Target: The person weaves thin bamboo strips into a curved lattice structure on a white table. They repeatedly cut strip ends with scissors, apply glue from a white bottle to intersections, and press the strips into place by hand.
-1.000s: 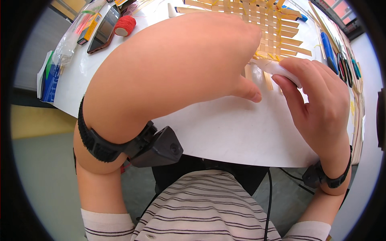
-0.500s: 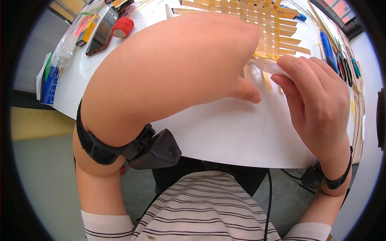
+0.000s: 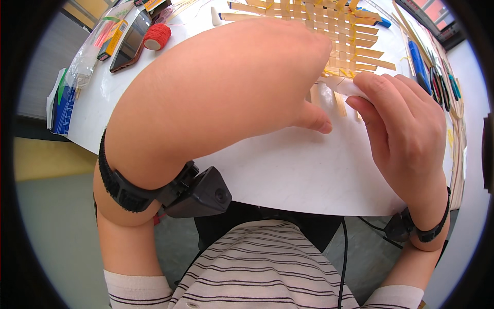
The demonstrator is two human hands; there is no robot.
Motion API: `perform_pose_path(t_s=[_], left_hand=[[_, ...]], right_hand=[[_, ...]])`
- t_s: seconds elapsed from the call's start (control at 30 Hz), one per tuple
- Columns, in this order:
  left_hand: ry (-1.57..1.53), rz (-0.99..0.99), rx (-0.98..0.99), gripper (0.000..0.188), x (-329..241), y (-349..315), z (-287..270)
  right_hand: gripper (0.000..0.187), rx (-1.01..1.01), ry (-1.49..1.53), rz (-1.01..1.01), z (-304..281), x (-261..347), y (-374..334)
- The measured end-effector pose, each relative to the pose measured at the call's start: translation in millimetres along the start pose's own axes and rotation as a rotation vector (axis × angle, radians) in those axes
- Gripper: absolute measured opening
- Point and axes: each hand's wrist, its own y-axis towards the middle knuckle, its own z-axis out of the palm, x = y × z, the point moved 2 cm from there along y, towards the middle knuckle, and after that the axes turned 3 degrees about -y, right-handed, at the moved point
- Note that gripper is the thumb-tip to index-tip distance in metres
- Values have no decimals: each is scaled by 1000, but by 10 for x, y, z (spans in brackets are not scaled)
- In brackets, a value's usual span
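Note:
A woven mat point(image 3: 337, 38) of pale flat strips, with loose strip ends and yellow thread along its edges, lies at the far side of the white table. My left hand point(image 3: 288, 67) reaches over its near left part and hides some of the weave. Its thumb is stretched out, apart from the hand, near the table top; the other fingers are hidden behind the hand. A small white squeeze bottle point(image 3: 360, 92) with a pointed nozzle is pinched in my right hand point(image 3: 406, 110). The nozzle tip meets the mat's near edge, by the yellow thread.
At the left are a spool of red thread point(image 3: 157, 36), a phone point(image 3: 131, 41), a yellow box point(image 3: 112, 39) and a blue box point(image 3: 63, 108). A white cone-shaped cap point(image 3: 215, 16) stands beside the mat. Blue-handled tools point(image 3: 419, 62) and long strips line the right side.
The mat and both hands have shifted very slightly left. My right hand keeps hold of the white squeeze bottle, its nozzle still at the mat's edge.

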Motion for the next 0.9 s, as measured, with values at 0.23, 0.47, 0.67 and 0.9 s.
perform_pose_path(t_s=[0.23,0.47,0.67,0.9], left_hand=[[9,1,1,58,-1,-9,-4],[11,10,-11,59,2,-17,-8],[3,-10,0,60,-3,5,-18],[-4,-11,-8,60,-4,-5,-9]], right_hand=[[21,17,3,18,-12,2,-30],[21,8,5,15,-4,-8,-11],[20,21,-15,10,-6,3,-13],[21,26,-17,-3,7,-8,-32]])
